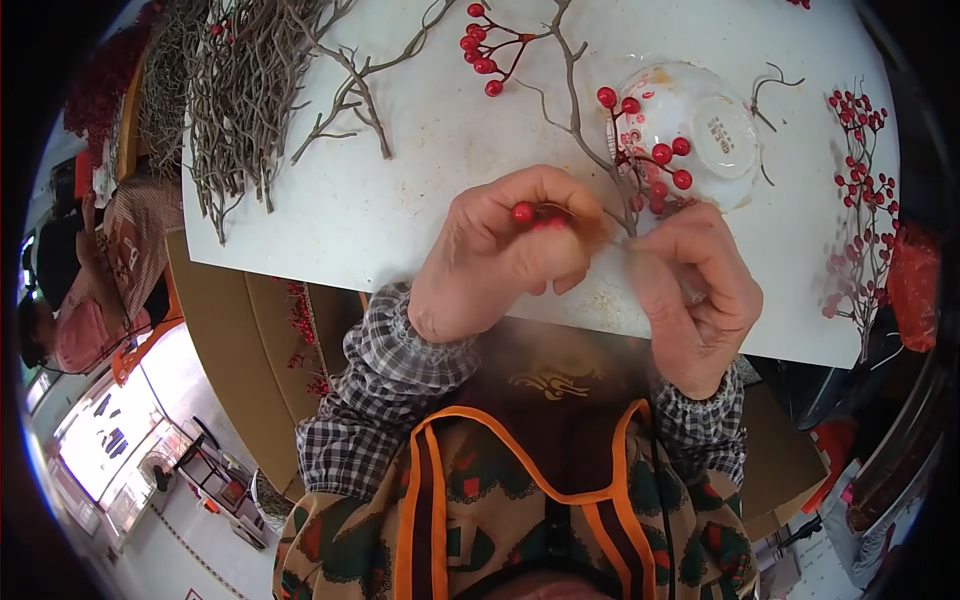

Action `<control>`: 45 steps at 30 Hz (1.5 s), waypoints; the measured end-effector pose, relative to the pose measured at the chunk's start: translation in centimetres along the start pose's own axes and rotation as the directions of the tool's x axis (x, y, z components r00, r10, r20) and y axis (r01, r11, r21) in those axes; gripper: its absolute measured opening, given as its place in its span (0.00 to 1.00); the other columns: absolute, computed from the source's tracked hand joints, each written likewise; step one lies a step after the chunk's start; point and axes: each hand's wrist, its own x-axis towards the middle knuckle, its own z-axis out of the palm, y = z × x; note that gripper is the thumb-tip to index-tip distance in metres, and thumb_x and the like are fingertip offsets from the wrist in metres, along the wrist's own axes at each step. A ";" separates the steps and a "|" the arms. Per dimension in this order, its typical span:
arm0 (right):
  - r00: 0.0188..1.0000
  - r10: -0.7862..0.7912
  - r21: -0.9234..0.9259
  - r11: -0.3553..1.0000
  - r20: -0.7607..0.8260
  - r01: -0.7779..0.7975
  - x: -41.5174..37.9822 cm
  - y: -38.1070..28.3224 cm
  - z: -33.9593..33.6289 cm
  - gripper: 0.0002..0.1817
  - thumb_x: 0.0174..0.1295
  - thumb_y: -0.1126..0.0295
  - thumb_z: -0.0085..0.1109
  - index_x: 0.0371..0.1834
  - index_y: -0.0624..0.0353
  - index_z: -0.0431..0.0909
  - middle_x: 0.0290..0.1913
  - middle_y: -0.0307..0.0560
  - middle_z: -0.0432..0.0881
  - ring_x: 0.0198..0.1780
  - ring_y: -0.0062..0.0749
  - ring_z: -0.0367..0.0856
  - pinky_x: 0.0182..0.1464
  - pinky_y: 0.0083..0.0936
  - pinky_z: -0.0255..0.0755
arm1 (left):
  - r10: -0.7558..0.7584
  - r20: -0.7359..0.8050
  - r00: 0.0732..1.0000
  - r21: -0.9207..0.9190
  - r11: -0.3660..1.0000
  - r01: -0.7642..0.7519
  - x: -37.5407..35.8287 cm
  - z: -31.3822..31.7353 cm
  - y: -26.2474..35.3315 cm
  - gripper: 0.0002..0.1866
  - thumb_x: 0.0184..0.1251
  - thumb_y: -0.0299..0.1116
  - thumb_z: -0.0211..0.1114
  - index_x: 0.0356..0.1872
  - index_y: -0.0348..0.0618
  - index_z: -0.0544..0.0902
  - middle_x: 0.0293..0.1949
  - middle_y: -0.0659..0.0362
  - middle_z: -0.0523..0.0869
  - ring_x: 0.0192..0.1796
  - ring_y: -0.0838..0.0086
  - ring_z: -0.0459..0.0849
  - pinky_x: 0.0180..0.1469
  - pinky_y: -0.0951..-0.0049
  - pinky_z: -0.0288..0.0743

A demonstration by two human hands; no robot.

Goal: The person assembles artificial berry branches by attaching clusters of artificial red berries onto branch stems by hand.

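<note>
Branch [574, 112] end nearest right hand [703, 290], mid-frame.
Axis runs upward; left hand [495, 255] curls round berries [523, 212]; right's grip unclear.

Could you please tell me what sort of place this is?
Probably a craft workshop: a heap of branches and a red-berry spray lie on the white table, with a cardboard box near it.

1 head cam, facing fwd/dn, nr tabletop [345, 225]
</note>
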 end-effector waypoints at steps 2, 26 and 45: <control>1.000 -0.006 0.006 1.000 0.004 0.006 0.0 0.0 -0.1 0.07 0.56 0.77 0.66 0.36 0.65 0.80 0.32 0.43 0.78 0.30 0.21 0.69 0.31 0.16 0.64 | 0.044 0.038 0.998 0.082 0.995 -0.047 0.2 0.1 -0.1 0.15 0.65 0.30 0.65 0.46 0.30 0.75 0.43 0.52 0.78 0.31 0.74 0.77 0.30 0.76 0.70; 0.996 -0.073 -0.054 0.996 -0.041 0.071 -0.4 -0.3 0.1 0.07 0.55 0.79 0.66 0.36 0.64 0.81 0.32 0.42 0.77 0.29 0.20 0.69 0.29 0.16 0.64 | 0.133 -0.009 0.991 0.156 0.979 -0.130 0.4 0.4 -0.6 0.11 0.62 0.21 0.65 0.45 0.32 0.80 0.42 0.51 0.80 0.32 0.75 0.79 0.30 0.77 0.75; 0.982 -0.106 -0.120 0.989 -0.157 0.088 -0.7 -0.2 1.2 0.06 0.53 0.80 0.66 0.34 0.63 0.80 0.30 0.42 0.79 0.27 0.22 0.70 0.24 0.16 0.63 | 0.214 -0.116 0.970 0.378 0.913 -0.156 0.2 1.4 -0.2 0.11 0.56 0.16 0.66 0.40 0.34 0.81 0.42 0.55 0.80 0.36 0.79 0.79 0.37 0.80 0.75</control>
